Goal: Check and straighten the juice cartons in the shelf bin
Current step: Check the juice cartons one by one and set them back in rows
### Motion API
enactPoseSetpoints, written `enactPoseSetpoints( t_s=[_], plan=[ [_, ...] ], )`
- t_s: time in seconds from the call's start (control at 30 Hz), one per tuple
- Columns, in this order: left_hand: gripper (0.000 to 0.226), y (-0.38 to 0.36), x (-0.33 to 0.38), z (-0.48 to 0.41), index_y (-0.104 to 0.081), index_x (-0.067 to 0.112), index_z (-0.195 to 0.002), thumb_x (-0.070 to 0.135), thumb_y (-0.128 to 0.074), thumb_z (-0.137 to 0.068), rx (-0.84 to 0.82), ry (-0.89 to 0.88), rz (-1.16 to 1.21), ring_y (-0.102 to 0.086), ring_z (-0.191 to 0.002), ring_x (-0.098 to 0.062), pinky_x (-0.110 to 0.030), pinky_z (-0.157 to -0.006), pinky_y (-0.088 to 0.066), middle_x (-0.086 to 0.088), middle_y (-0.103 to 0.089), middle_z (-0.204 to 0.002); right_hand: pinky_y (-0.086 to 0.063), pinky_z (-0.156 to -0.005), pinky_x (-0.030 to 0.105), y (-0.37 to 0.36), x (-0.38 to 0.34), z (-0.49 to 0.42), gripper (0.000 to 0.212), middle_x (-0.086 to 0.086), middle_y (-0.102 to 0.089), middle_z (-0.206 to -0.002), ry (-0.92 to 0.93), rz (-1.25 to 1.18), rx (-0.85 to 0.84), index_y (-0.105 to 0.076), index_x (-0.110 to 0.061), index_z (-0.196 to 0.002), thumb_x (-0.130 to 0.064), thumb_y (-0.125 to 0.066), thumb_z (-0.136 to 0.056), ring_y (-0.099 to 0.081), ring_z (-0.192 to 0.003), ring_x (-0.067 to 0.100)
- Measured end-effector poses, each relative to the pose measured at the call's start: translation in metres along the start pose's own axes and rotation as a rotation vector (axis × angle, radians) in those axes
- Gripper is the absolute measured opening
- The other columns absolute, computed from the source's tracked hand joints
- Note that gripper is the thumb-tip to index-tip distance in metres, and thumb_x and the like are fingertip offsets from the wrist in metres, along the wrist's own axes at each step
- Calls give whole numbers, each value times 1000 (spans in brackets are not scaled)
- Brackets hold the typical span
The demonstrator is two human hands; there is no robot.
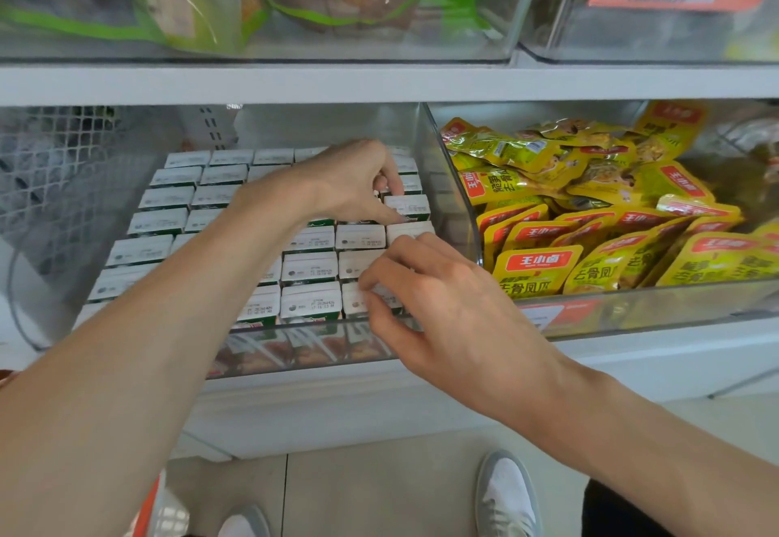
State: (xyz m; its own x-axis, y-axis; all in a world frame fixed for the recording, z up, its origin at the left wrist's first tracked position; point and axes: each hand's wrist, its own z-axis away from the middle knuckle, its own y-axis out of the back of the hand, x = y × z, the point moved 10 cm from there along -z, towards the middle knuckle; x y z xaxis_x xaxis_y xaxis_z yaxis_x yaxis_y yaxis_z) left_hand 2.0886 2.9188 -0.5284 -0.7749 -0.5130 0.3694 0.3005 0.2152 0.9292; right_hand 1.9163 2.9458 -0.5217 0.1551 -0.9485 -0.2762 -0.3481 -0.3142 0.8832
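**Small stiff cartons, packed tight**

The juice cartons (311,269) stand upright in close rows, filling the clear shelf bin (320,328). The left hand (354,182) reaches toward the bin's rear right corner, fingers curled down among the cartons. The right hand (442,296) curls over those at its front right corner. Whether either hand pinches a carton is hidden. The cartons are probably light, stiff-walled but dentable, and smooth. They are best taken near the top, thumb and fingers on opposite faces.
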Motion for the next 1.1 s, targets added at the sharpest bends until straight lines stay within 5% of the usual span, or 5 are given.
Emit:
enactPoseSetpoints(
  t_s=[0.23,0.37,0.57,0.9,1.1],
  plan=[
    [35,13,-7,9,-76,23,-103,25,-92,-71,104,-7,245,-56,-81,-9,-25,-74,-46,12,-59,-87,-51,-82,40,1,0,1,18,5,-67,-105,13,12,10,-73,-11,-107,-21,-59,-105,-60,-101,26],
    [34,20,3,18,-75,20,-102,13,-91,-73,158,-56,363,-65,-86,14,-8,-78,-48,11,-75,-105,-52,-82,40,1,-1,-1,18,4,-67,-106,11,11,-9,-73,-11,-108,-22,-59,-105,-60,-101,26],
    [36,40,-2,68,-76,12,-109,0,-88,-78,444,-3,721,-75,-98,-8,-25,-95,-59,2,-80,-104,-55,-80,42,0,3,-1,20,5,-62,-118,-28,-11,-32,-68,-11,-118,-23,-61,-103,-62,-105,27],
    [52,19,-44,173,-74,27,-123,39,-88,-74,525,348,1186,-79,-99,-20,-43,-107,-52,-4,-82,-105,-58,-92,36,-2,13,-16,51,-11,-59,-135,-226,-379,49,-50,-25,-143,-48,-65,-99,-64,-114,7],
    [49,9,-54,180,-79,17,-112,48,-83,-73,461,420,1273,-80,-98,-24,-48,-112,-46,-6,-82,-106,-63,-86,48,-29,11,-26,35,6,-80,-101,-452,-966,-16,-62,-21,-129,-28,-74,-97,-79,-90,21]
  ],
)
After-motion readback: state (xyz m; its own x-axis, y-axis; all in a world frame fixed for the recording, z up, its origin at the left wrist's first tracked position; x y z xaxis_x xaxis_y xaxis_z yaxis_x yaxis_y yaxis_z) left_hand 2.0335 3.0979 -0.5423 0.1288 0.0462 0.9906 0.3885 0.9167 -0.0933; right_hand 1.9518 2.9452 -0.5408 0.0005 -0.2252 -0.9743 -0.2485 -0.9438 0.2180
